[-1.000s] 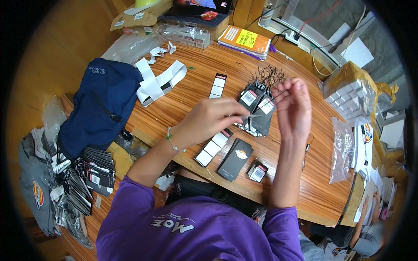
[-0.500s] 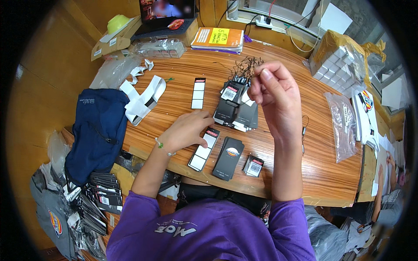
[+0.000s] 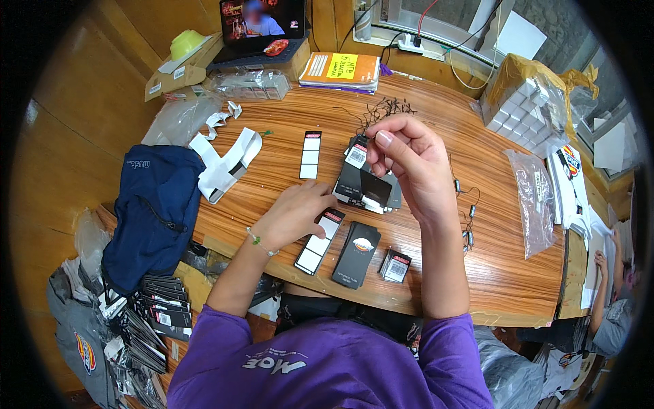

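The right hand (image 3: 412, 160) is pinching thumb and forefinger together; whether it is gripping a string, I cannot tell. At its 8 o'clock, the tag pile (image 3: 349, 189) is lying unevenly overlapped, so a brushing wrist could be scattering it. At 11 o'clock, the black strings (image 3: 390, 107) are tangling, so tugging 1 could be dragging others along. The left hand (image 3: 293, 213) is resting palm down, loosely open, its thumb overlapping the label strip (image 3: 316, 248) at 5 o'clock; shifting could be skewing it into the dark cards (image 3: 353, 260) at 4 o'clock.
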A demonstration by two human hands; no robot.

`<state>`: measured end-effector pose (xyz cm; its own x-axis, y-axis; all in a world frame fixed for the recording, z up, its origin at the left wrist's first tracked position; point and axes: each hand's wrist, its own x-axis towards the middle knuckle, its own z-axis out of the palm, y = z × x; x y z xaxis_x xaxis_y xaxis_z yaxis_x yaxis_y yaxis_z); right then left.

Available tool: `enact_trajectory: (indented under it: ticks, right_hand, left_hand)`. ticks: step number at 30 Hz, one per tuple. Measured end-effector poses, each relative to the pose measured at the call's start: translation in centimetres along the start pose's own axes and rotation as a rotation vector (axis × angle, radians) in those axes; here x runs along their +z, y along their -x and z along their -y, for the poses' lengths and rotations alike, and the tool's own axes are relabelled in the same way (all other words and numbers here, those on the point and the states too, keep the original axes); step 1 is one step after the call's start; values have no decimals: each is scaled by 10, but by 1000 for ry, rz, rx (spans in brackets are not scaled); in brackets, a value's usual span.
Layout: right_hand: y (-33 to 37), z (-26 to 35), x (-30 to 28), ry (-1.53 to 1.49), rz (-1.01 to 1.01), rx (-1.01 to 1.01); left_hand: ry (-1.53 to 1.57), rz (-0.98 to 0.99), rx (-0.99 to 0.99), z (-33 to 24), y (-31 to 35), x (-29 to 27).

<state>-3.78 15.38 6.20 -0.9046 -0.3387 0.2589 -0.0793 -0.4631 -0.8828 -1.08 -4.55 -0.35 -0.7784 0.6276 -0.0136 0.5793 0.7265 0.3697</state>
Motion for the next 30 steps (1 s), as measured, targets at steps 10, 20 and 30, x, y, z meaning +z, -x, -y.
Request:
enact_trajectory:
  ticks: [10, 20, 30]
  right_hand:
    - [-1, -2, -1, 33, 21, -8]
    - [3, 1, 5, 152, -36, -89]
    - [8, -26, 33, 592, 22, -114]
  left_hand:
    - [188, -16, -38, 1, -3, 4]
    - [661, -533, -285, 20, 11, -40]
    - [844, -743, -215, -3, 11, -37]
